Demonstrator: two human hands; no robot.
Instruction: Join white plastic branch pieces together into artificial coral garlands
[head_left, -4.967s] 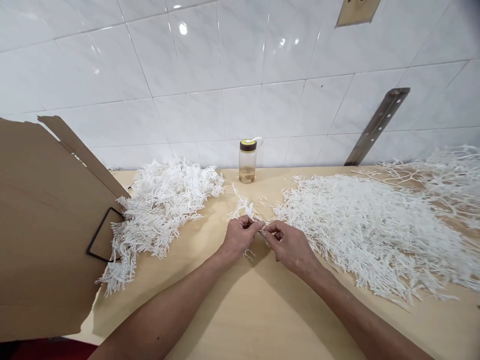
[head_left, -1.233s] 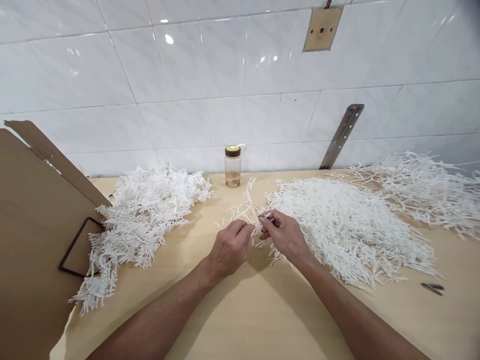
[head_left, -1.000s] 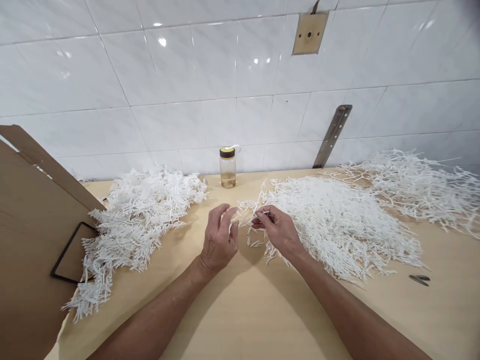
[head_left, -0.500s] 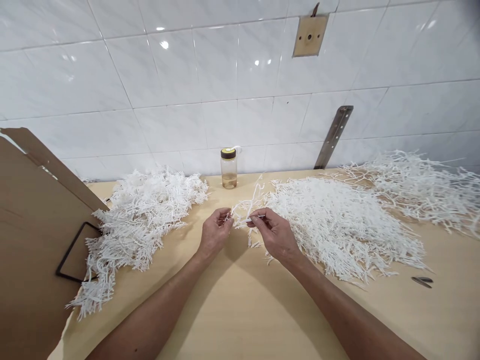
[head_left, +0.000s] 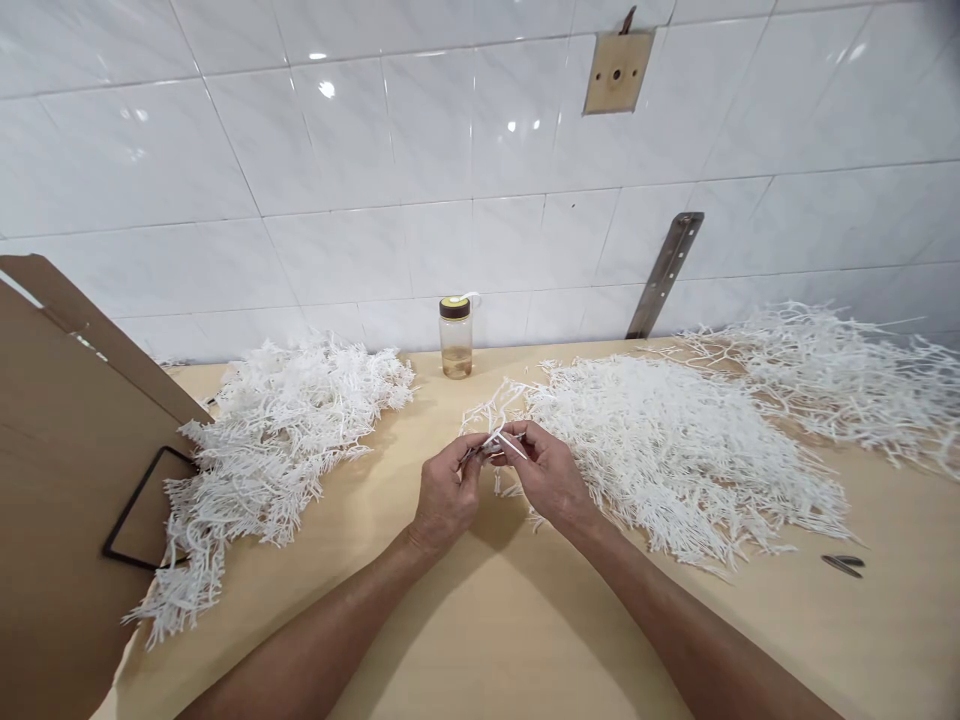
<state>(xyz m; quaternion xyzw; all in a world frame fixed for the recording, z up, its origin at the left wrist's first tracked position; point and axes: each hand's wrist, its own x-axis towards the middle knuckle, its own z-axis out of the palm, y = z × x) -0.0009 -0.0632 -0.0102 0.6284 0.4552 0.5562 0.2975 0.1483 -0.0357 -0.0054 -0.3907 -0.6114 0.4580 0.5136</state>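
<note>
Between my hands is a thin white branching plastic sprig [head_left: 501,412], its twigs sticking up beyond the fingertips. My left hand [head_left: 448,490] pinches it from the left. From the right, my right hand [head_left: 551,475] grips it between thumb and fingers, with one white strand lying across the thumb. The fingertips of both hands nearly meet, and the part of the sprig between them is partly hidden. Close behind my right hand spreads a large heap of similar white sprigs [head_left: 682,450]. Short white bits lie on the table just below the hands.
Another white heap [head_left: 292,430] is at left, against a cardboard box [head_left: 67,450] with a black wire frame [head_left: 142,510]. A third pile [head_left: 862,380] lies far right. A bottle [head_left: 456,345] stands by the tiled wall. Small dark snips [head_left: 843,565] lie on the table [head_left: 480,640].
My left hand has moved right and closed in on my right hand. The sprig has tilted lower, and its strands now cross between the fingertips of both hands.
</note>
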